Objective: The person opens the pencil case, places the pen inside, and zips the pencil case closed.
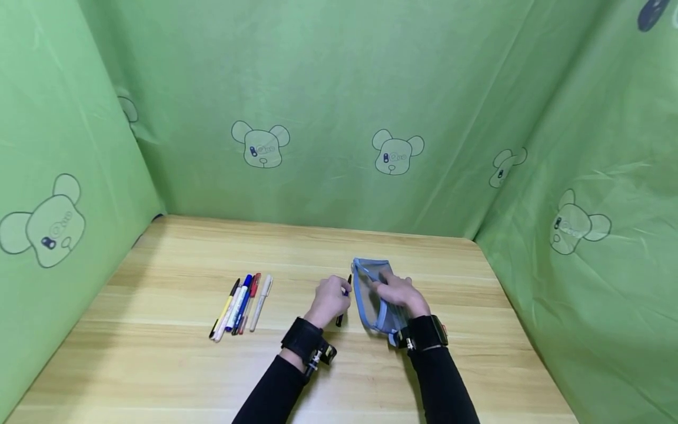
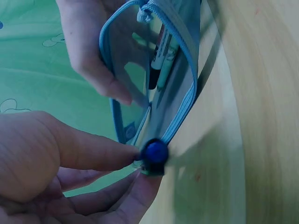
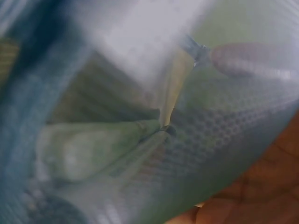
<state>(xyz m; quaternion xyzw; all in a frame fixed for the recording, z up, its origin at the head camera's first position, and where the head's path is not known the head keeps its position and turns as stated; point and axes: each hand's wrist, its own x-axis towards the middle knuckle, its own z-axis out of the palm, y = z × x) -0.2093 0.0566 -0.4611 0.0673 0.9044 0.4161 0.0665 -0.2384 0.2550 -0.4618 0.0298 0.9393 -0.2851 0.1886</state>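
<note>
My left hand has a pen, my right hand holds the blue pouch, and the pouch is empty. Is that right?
Not quite: the pouch isn't empty. The left wrist view shows two pens inside it. Your left hand does have a pen, and your right hand does hold the blue pouch.

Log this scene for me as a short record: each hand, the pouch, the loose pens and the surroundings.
Left hand: pinches a dark pen
Right hand: holds the pouch
Pouch state: blue-edged, see-through, mouth open
Inside pouch: at least two pens
Loose pens: several, grouped left of the pouch
Surface: wood-grain table
Backdrop: green cloth, printed with bear-like heads
</note>
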